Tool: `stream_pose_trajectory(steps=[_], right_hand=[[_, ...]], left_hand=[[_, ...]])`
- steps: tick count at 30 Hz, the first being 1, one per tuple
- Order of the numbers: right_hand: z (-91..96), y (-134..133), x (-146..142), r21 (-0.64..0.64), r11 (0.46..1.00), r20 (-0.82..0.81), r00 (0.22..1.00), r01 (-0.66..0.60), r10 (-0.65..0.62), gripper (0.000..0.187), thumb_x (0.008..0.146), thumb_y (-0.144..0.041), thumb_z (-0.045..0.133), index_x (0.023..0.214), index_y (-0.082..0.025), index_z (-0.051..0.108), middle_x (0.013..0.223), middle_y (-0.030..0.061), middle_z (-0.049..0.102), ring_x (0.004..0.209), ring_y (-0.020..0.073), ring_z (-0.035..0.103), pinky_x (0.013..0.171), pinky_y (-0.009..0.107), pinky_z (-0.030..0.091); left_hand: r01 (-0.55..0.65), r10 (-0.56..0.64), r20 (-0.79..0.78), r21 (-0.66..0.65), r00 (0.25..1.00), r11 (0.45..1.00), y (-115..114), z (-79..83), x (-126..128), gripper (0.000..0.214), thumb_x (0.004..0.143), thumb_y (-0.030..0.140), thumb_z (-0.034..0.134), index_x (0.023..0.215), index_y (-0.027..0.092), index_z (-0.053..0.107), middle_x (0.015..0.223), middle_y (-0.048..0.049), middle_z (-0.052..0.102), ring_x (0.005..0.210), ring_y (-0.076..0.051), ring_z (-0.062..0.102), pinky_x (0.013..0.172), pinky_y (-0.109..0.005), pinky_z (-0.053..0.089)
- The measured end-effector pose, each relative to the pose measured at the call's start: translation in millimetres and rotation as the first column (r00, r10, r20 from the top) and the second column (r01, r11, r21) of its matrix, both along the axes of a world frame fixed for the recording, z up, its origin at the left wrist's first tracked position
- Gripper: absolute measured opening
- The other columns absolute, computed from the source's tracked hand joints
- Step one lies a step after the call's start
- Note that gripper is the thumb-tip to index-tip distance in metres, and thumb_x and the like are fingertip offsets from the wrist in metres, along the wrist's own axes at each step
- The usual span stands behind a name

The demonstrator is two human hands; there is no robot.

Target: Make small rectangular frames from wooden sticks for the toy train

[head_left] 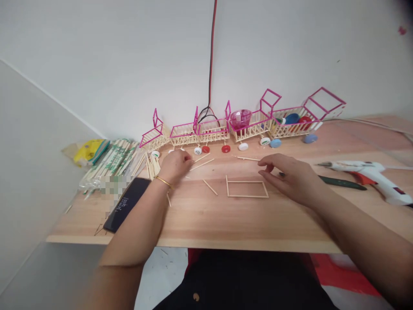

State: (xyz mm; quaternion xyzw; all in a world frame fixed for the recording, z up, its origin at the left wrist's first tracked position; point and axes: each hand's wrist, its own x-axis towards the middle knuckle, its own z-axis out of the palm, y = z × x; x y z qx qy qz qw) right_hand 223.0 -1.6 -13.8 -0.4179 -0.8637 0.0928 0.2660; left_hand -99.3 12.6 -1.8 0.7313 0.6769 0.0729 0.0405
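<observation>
My left hand (176, 168) is over the left part of the table, fingers curled together; whether a stick is in them I cannot make out. Beside its fingertips lie loose thin wooden sticks (203, 164). My right hand (292, 178) is right of the middle, thumb and forefinger curved with a gap between them. Its fingertips are close to the end of another stick (247, 158); contact is unclear. Between the hands, a flat stick frame (248, 196) lies on the table, one side piece reaching past its top bar. A single stick (210, 187) lies left of it.
Along the wall stands a row of stick-built carts (213, 137) with magenta trim and bottle-cap wheels. A glue gun (364, 167) and a dark green-handled tool (342, 182) lie right. On the left are a phone (127, 204), bagged stick bundles (109, 163) and a yellow packet (90, 151).
</observation>
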Motion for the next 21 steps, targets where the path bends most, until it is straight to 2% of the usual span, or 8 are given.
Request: stream_pose_trajectory(steps=[3,8,11,16,21], right_hand=[[-4.6,0,0,-0.005,1.000,-0.001,1.000,-0.010,0.010,0.021,0.086,-0.035,0.046,0.098,-0.022,0.056,0.092,0.0082,0.064,0.076,0.0208,0.061,0.067,0.035,0.046],[-5.7,0,1,-0.021,1.000,0.002,1.000,-0.014,0.014,0.019,0.086,-0.034,0.044,0.096,-0.022,0.056,0.091,0.0078,0.063,0.077,0.0212,0.060,0.066,0.035,0.045],[-6.7,0,2,-0.010,1.000,0.014,1.000,-0.020,0.020,0.018,0.087,-0.034,0.044,0.095,-0.022,0.055,0.090,0.0077,0.063,0.076,0.0208,0.060,0.066,0.035,0.045],[-10.5,1,3,0.019,0.999,0.021,0.999,-0.041,0.040,0.015,0.088,-0.031,0.045,0.093,-0.021,0.055,0.088,0.0069,0.062,0.075,0.0189,0.059,0.068,0.033,0.044],[-15.6,2,3,0.065,0.996,-0.026,0.997,-0.067,0.069,0.010,0.087,-0.027,0.048,0.090,-0.022,0.055,0.085,0.0044,0.062,0.072,0.0165,0.058,0.067,0.031,0.044]], left_hand=[[0.070,-0.070,-0.055,-0.009,0.996,0.998,1,-5.1,7,0.024,0.077,0.036,0.052,0.071,0.017,0.065,0.078,-0.0072,0.065,0.071,-0.016,0.054,0.060,-0.027,0.034],[0.113,-0.120,-0.069,-0.090,0.990,0.989,2,-8.7,13,0.017,0.074,0.024,0.049,0.074,0.017,0.065,0.073,-0.0068,0.065,0.066,-0.017,0.055,0.056,-0.027,0.035],[0.082,-0.100,-0.132,-0.129,0.986,0.988,1,-7.9,13,0.018,0.073,0.025,0.050,0.075,0.017,0.066,0.074,-0.0083,0.066,0.069,-0.019,0.058,0.057,-0.028,0.037],[-0.011,-0.024,-0.295,-0.115,0.955,0.993,0,-6.4,9,0.023,0.071,0.027,0.051,0.080,0.014,0.067,0.081,-0.0146,0.067,0.077,-0.025,0.061,0.061,-0.030,0.041],[-0.025,-0.033,-0.318,-0.176,0.947,0.984,1,-7.7,5,0.025,0.068,0.024,0.051,0.085,0.015,0.068,0.084,-0.0128,0.067,0.079,-0.024,0.062,0.064,-0.029,0.043]])
